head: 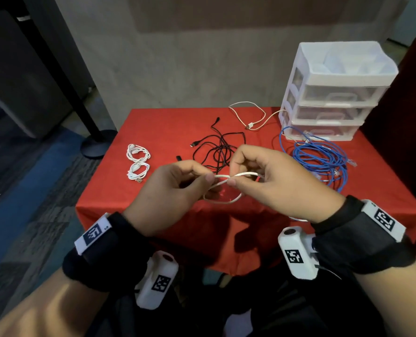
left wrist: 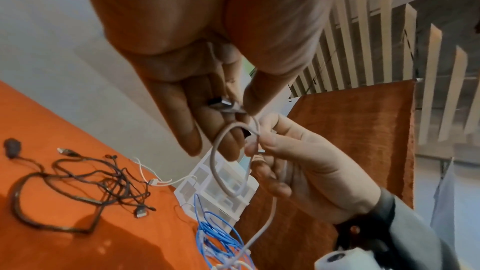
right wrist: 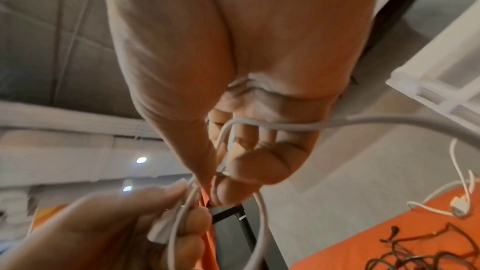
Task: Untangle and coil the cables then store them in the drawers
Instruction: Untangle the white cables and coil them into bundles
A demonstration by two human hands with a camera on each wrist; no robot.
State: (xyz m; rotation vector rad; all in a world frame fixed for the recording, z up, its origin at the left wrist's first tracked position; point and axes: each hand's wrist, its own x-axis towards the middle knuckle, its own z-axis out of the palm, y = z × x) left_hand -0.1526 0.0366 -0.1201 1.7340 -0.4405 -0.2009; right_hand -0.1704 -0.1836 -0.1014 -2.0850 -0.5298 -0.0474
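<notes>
Fingers [head: 208,177] of left hand [head: 168,195] and right hand [head: 272,181] curled, pinching looped white cable [head: 226,201] above red desk [head: 153,127], black cable tangle [head: 216,149] behind, drawers [head: 333,93] far right

Small table [head: 153,215] draped in a red cloth that hangs over the near edge. On the far right corner, a white plastic drawer unit [head: 328,93] with three clear drawers, all pushed in. Just in front of it, touching its base, a loose heap of blue cable [head: 323,161]. Along the far edge, a cream cable [head: 250,110] lying slack, one end running toward the drawer unit. In the middle, a tangled black cable [head: 216,147] with its plugs spread out to the left. On the left side, two neatly coiled white cables [head: 137,153] [head: 139,171], one just behind the other, well apart from the tangle.
</notes>
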